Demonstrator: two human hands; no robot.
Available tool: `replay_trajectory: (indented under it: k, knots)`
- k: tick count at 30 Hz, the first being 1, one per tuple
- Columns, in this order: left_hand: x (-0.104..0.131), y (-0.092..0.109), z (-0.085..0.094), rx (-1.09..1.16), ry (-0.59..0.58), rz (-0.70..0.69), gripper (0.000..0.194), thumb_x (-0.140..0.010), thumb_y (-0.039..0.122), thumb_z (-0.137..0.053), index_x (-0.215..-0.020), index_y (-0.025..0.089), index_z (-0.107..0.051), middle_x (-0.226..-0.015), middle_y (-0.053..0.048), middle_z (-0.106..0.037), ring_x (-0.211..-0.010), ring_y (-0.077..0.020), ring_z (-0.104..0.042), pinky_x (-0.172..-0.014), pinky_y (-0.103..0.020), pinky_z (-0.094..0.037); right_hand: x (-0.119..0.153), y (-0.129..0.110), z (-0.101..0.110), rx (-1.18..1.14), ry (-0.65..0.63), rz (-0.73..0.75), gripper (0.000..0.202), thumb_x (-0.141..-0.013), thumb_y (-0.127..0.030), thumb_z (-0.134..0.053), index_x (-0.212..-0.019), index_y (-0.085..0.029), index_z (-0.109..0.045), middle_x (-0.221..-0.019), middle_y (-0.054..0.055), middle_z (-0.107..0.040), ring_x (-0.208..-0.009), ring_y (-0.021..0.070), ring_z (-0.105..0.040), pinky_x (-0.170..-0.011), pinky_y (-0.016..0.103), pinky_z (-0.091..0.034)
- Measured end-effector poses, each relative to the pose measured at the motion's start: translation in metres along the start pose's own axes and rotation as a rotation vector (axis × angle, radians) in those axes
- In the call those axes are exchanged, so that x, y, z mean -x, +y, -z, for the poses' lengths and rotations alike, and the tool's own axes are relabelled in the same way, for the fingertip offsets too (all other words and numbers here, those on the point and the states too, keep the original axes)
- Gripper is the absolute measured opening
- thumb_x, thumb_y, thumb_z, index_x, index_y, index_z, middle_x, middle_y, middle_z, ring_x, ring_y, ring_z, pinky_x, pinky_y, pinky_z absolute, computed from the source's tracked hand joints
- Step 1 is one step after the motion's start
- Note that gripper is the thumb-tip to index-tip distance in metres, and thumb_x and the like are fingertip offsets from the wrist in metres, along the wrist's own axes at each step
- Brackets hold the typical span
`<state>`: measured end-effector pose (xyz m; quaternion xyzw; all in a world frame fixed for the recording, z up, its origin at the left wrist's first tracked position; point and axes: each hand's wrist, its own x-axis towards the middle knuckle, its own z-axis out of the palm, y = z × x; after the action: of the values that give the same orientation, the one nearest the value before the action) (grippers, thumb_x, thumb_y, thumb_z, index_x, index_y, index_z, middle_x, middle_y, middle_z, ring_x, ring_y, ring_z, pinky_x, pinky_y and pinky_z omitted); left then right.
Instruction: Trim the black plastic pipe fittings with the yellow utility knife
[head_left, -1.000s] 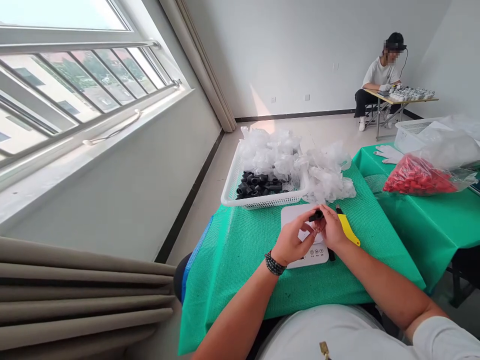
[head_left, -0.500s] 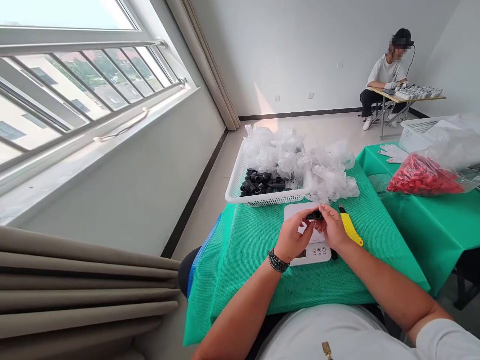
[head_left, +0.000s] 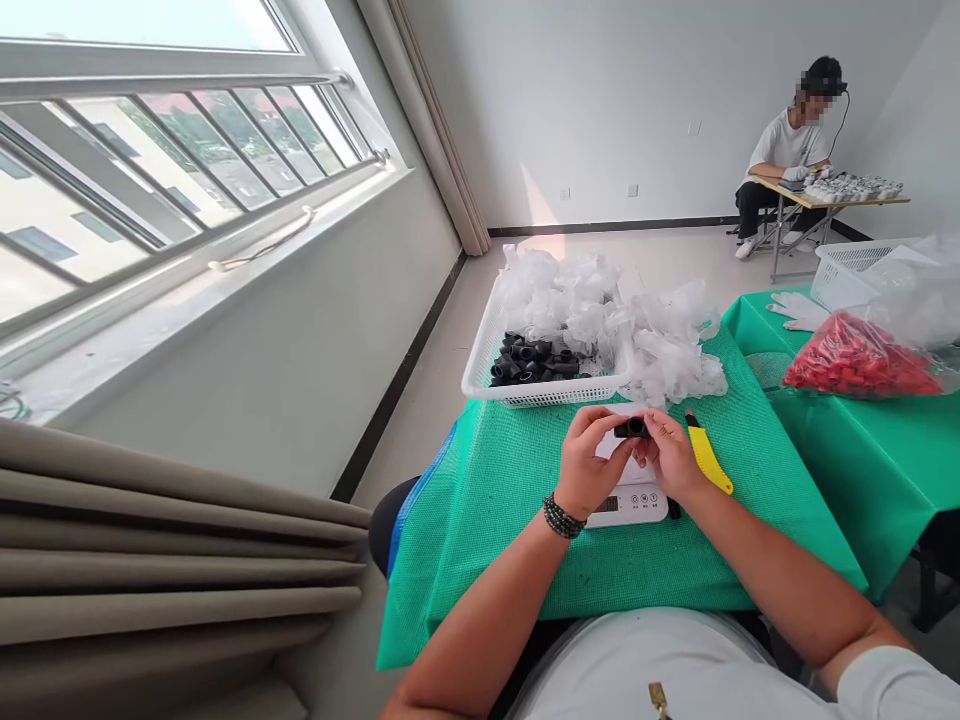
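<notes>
Between my two hands is a black pipe fitting [head_left: 634,428], with a round opening facing me. My left hand [head_left: 590,460] pinches its left end with thumb and fingers, and a dark beaded bracelet circles that wrist. My right hand [head_left: 670,455] is closed on the right end of the same fitting. Both hands are above a white digital scale [head_left: 637,510], hiding much of its plate. A yellow utility knife [head_left: 709,460] lies just right of my right hand. Something small and black [head_left: 674,509] shows at the scale's right edge.
A white basket [head_left: 547,396] holds several black fittings [head_left: 529,360] and crumpled clear bags [head_left: 562,290]. More bags [head_left: 675,350] lie beside it on the green cloth [head_left: 510,500]. On the right are a bag of red pieces [head_left: 855,360] and white gloves [head_left: 799,310]. A person sits at a far table.
The fitting has turned slightly, its round opening showing more clearly. My left fingers have shifted on it. The whole view has moved a little to the left.
</notes>
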<state>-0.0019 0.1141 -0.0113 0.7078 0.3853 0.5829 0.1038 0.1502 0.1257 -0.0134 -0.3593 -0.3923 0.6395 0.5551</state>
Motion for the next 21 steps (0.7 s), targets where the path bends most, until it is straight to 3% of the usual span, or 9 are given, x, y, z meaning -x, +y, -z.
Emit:
replay_trajectory:
  k: [5,12,21]
  knots:
    - [-0.001,0.0022,0.0003,-0.019,-0.045,-0.011,0.025,-0.096,0.024,-0.075,-0.121,0.025,-0.073,-0.112,-0.009,-0.072,-0.104,-0.0222,-0.071,-0.09,-0.039,-0.066,-0.0001,0.0003,0.0,0.004,0.003,-0.002,0.051,-0.075,-0.068,-0.083,-0.088,-0.02,-0.072,-0.065,-0.002,-0.065,-0.045,0.0096,-0.049,-0.042,0.025,-0.041]
    - [0.0004,0.0017,0.0017,-0.019,-0.121,0.073,0.024,-0.094,0.026,-0.076,-0.118,0.023,-0.072,-0.112,-0.009,-0.074,-0.105,-0.0238,-0.072,-0.089,-0.041,-0.065,0.0034,-0.007,-0.0031,-0.004,0.026,0.002,0.051,-0.074,-0.068,-0.083,-0.089,-0.02,-0.076,-0.073,0.002,-0.071,-0.048,0.0097,-0.049,-0.044,0.026,-0.044]
    - [-0.0018,0.0019,0.0008,0.002,-0.138,0.128,0.028,-0.092,0.022,-0.075,-0.119,0.024,-0.07,-0.106,-0.006,-0.079,-0.091,-0.0202,-0.072,-0.081,-0.036,-0.062,0.0027,-0.0056,-0.001,0.001,0.027,0.043,0.051,-0.079,-0.068,-0.08,-0.091,-0.019,-0.079,-0.056,-0.002,-0.058,-0.049,0.0111,-0.049,-0.045,0.024,-0.041]
